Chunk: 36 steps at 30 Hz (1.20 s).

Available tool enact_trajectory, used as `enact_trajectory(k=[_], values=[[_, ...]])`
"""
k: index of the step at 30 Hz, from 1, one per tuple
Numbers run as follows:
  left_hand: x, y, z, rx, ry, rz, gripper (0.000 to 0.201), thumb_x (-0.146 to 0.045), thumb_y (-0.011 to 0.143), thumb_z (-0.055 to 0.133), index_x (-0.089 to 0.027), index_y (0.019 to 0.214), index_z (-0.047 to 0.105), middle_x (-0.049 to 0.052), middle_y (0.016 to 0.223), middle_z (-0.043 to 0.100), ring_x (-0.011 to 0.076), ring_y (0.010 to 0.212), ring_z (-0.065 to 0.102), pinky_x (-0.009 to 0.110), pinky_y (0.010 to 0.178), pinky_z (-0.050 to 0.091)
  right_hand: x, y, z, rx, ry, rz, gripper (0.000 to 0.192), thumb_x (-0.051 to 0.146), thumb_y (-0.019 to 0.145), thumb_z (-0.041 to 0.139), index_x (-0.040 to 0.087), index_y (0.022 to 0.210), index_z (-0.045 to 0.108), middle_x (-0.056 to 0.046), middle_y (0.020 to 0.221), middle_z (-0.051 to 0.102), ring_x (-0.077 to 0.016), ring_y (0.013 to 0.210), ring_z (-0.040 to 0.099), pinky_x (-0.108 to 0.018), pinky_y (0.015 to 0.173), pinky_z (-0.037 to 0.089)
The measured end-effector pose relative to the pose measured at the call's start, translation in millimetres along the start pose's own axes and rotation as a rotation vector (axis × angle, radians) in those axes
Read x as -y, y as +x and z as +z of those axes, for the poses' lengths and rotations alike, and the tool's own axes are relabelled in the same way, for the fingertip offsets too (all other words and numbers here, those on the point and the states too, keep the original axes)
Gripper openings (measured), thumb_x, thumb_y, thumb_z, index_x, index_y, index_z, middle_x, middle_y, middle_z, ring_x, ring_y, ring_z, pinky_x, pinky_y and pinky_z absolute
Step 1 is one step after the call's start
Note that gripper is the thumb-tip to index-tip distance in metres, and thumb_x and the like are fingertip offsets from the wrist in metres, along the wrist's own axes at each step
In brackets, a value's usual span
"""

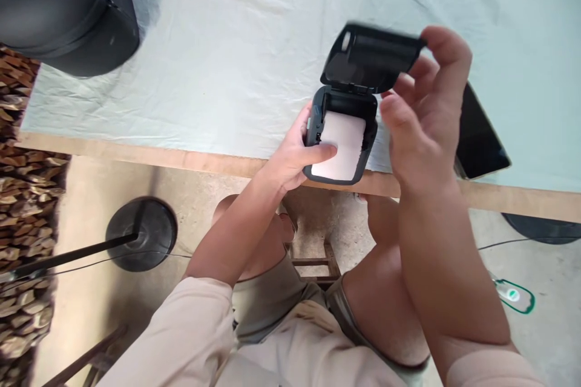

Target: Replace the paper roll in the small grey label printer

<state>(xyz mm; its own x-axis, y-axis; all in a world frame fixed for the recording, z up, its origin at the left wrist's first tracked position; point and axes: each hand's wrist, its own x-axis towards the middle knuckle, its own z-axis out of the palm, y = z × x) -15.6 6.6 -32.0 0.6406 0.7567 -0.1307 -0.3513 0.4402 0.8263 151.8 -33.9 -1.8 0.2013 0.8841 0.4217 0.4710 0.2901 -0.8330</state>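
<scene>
A small black portable printer [367, 157] is tilted over the table's front edge, with its hinged lid [376, 60] swung up. White paper [342, 139] with ragged side edges lies in the body. My left hand [299, 151] grips the printer from the left, its thumb resting on the paper and its other fingers mostly hidden behind the body. At the lid's right edge, my right hand [426, 103] has its curled fingers on the lid. Just beyond that hand, a dark flat device like a tablet or phone [481, 136] lies on the table, partly covered by the hand.
A pale cloth [227, 60] covers the table, whose wooden edge [181, 160] runs in front of me. A black bag or case [68, 12] stands at the far left. Below are a round black stand base [140, 233], a cable, and stacked firewood [22, 308].
</scene>
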Motion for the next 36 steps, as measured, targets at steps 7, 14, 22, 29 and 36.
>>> enact_trajectory(k=[7, 14, 22, 29, 36], values=[[1.0, -2.5, 2.2, -0.060, -0.029, 0.033, 0.066, -0.030, 0.069, 0.079, -0.029, 0.127, 0.047, -0.001, 0.096, 0.067, 0.0203, 0.087, 0.070, 0.028, 0.070, 0.056, 0.1, -6.7, 9.4, 0.077, 0.206, 0.218, 0.039, 0.037, 0.082, 0.062, 0.027, 0.118, 0.050, -0.003, 0.117, 0.057, -0.0147, 0.101, 0.062, -0.032, 0.088, 0.056], [0.8, -2.0, 7.5, -0.114, -0.126, 0.059, 0.046, -0.040, 0.079, 0.069, -0.026, 0.121, 0.054, 0.005, 0.107, 0.070, 0.0280, 0.107, 0.068, 0.034, 0.082, 0.057, 8.5, -12.4, 17.6, 0.187, 0.447, 0.397, 0.067, 0.046, 0.070, 0.075, 0.035, 0.126, 0.038, 0.000, 0.113, 0.057, -0.0098, 0.080, 0.062, -0.022, 0.061, 0.055], [-2.2, 3.5, 13.0, -0.107, -0.212, -0.027, 0.039, -0.054, 0.089, 0.050, -0.020, 0.102, 0.065, 0.006, 0.101, 0.071, 0.0284, 0.128, 0.058, 0.040, 0.100, 0.053, 1.9, -9.2, 9.8, 0.108, 0.358, 0.379, 0.039, 0.034, 0.081, 0.064, 0.030, 0.118, 0.053, 0.000, 0.114, 0.061, -0.0134, 0.097, 0.063, -0.028, 0.081, 0.058], [2.0, 9.2, 9.1, -0.216, -0.184, -0.089, 0.053, -0.060, 0.095, 0.034, -0.018, 0.103, 0.065, 0.007, 0.107, 0.071, 0.0266, 0.134, 0.051, 0.038, 0.106, 0.050, -4.6, -6.6, -0.3, 0.117, 0.279, 0.213, 0.036, 0.034, 0.083, 0.063, 0.028, 0.118, 0.058, -0.003, 0.124, 0.061, -0.0199, 0.120, 0.058, -0.037, 0.097, 0.056], [6.6, 11.7, 4.3, -0.185, -0.163, -0.134, 0.058, -0.065, 0.090, 0.041, -0.017, 0.113, 0.063, 0.007, 0.106, 0.072, 0.0299, 0.131, 0.054, 0.040, 0.101, 0.054, -2.3, -7.4, -12.9, 0.189, 0.104, 0.154, 0.064, 0.040, 0.067, 0.080, 0.031, 0.124, 0.053, -0.002, 0.130, 0.054, -0.0204, 0.121, 0.055, -0.035, 0.093, 0.057]])
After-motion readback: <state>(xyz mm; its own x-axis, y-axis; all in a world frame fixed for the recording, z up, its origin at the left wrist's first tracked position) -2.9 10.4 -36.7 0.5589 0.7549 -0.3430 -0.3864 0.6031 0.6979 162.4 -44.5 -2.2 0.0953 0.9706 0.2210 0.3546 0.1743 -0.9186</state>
